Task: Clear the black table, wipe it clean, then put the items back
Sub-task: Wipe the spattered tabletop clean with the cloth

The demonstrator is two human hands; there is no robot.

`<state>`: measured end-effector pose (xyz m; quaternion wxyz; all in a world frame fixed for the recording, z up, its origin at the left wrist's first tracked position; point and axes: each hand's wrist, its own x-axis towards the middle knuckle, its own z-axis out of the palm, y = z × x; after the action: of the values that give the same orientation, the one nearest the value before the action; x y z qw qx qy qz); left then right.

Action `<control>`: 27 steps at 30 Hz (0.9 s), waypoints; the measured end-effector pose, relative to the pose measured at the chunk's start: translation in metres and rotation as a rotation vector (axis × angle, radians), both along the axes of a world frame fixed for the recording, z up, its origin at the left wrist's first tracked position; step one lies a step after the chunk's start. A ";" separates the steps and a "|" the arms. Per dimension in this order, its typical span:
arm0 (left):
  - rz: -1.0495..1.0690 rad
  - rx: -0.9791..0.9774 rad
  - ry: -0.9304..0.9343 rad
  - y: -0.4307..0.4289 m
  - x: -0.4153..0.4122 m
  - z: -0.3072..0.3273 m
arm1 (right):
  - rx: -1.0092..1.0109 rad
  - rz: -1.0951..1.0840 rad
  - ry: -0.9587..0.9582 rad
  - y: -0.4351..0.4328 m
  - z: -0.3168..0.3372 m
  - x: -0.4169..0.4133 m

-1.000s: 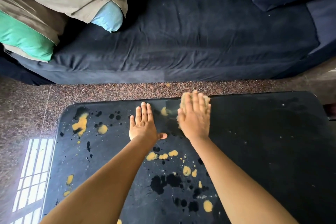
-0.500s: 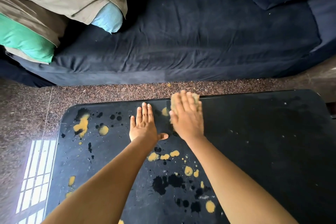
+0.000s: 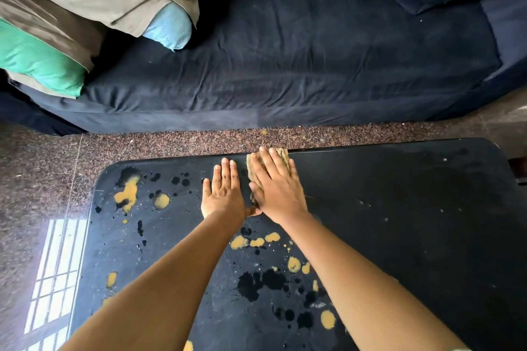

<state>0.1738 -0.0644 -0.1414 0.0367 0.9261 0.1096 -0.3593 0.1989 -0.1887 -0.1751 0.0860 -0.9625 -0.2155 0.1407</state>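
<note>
- Head view: we are in the wiping step. Our right grip point(image 3: 278, 194) lies flat, fingers straight, pressing the cloth point(image 3: 283, 156) at the desk's point(image 3: 399, 208) far edge.
- Left grip point(image 3: 224, 194) rests flat just beside it, holding nothing.
- The cloth's long axis seems to point away from us, toward the sofa point(image 3: 285, 65).
- Next, we judge: sweep left and nearer, over the stains point(image 3: 128, 194).

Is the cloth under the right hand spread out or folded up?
Folded up, not spread: the cloth is a small wrinkled wad, mostly covered by the right hand pressing flat on it.
</note>
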 end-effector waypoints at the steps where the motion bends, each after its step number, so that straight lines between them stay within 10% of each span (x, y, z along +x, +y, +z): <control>1: -0.001 -0.001 0.001 0.000 0.000 0.000 | -0.014 0.056 0.009 -0.010 0.001 0.001; 8: -0.021 0.007 0.005 0.001 0.000 -0.001 | -0.043 -0.433 -0.016 -0.042 0.000 0.001; 14: -0.023 -0.014 -0.036 0.003 -0.002 0.002 | -0.052 0.159 0.030 -0.029 0.003 0.002; 20: -0.087 -0.043 -0.058 0.015 -0.002 0.005 | -0.033 -0.378 -0.015 -0.045 -0.001 -0.002; 25: -0.102 -0.102 -0.060 0.028 0.000 0.005 | -0.036 0.221 0.021 -0.047 0.008 -0.015; 27: -0.088 -0.111 -0.067 0.027 -0.001 0.004 | -0.077 0.085 0.040 -0.063 0.004 -0.002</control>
<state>0.1732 -0.0376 -0.1369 0.0759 0.9379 0.0476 -0.3351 0.1966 -0.2517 -0.1712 0.0472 -0.9520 -0.2489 0.1717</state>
